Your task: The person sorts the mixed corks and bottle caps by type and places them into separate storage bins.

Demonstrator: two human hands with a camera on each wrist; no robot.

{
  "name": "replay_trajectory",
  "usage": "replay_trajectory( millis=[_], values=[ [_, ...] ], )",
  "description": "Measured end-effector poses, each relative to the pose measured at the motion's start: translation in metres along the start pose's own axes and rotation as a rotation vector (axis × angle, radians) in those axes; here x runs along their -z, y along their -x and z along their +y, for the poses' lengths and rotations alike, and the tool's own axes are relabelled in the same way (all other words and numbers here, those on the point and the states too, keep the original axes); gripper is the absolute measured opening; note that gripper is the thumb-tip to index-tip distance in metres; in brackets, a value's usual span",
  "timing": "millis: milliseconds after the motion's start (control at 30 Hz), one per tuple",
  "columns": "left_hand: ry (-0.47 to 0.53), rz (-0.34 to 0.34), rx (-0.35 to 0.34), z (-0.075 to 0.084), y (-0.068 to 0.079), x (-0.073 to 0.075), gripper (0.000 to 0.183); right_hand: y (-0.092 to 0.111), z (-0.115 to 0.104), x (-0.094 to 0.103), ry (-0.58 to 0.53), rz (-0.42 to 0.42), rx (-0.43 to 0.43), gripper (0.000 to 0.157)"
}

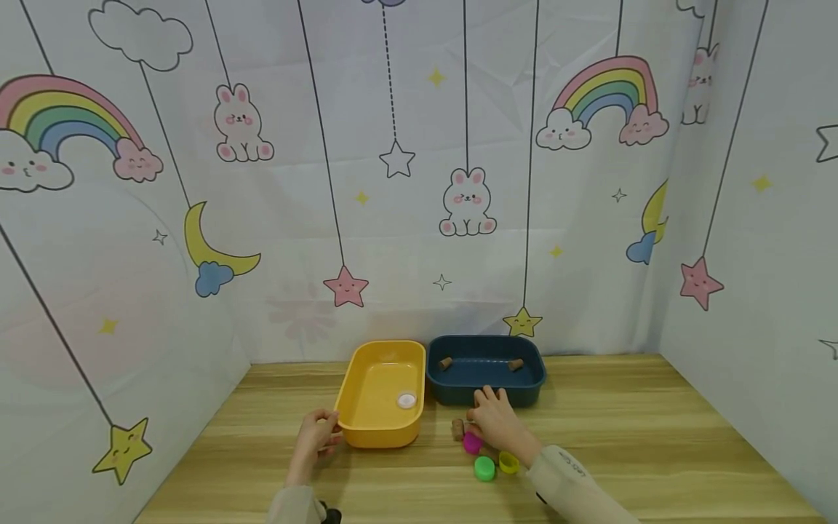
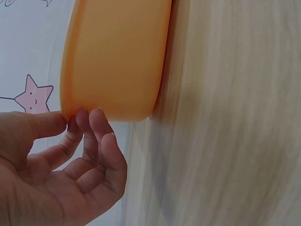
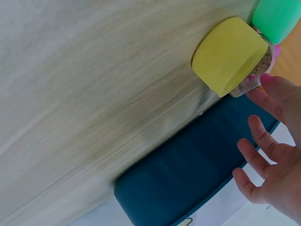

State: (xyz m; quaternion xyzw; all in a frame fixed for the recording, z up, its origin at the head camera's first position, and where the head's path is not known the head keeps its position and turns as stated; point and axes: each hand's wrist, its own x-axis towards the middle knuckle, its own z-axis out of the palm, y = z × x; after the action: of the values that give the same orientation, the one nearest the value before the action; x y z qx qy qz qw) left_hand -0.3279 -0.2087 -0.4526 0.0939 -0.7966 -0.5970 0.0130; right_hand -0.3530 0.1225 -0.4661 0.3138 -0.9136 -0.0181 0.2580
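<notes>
My left hand (image 1: pixel 316 437) pinches the near left corner of a yellow plastic bin (image 1: pixel 382 437) at its rim. The left wrist view shows thumb above and curled fingers below the bin's edge. A round white cap (image 1: pixel 406 400) lies inside. My right hand (image 1: pixel 499 421) is low over the table before a dark blue bin (image 1: pixel 484 394). Its thumb and index fingertips are at a small whitish piece (image 3: pixel 245 86), partly hidden by a yellow cap (image 3: pixel 225 55); whether they grip it is unclear. Close by are a cork (image 1: pixel 457 429), a magenta cap (image 1: pixel 472 443) and a green cap (image 1: pixel 484 469).
Inside the blue bin lie two corks, one at the left (image 1: pixel 446 363) and one at the right (image 1: pixel 516 364). Both bins stand side by side on a wood-grain table (image 1: pixel 655 437), close to a patterned cloth backdrop (image 1: pixel 406 255) that also encloses the sides.
</notes>
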Motion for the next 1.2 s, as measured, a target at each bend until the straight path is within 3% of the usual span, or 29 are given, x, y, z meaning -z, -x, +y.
replay_trajectory(
  millis=[633, 1200],
  values=[
    [0.008, 0.003, -0.005, 0.0008, 0.0005, -0.0005, 0.018, 0.0001, 0.0021, -0.0063, 0.124, -0.039, -0.026, 0.015],
    [0.005, 0.002, -0.001, 0.0013, 0.0010, -0.0005, 0.018, 0.0013, 0.0021, -0.0052, 0.100, -0.045, -0.027, 0.014]
  ],
)
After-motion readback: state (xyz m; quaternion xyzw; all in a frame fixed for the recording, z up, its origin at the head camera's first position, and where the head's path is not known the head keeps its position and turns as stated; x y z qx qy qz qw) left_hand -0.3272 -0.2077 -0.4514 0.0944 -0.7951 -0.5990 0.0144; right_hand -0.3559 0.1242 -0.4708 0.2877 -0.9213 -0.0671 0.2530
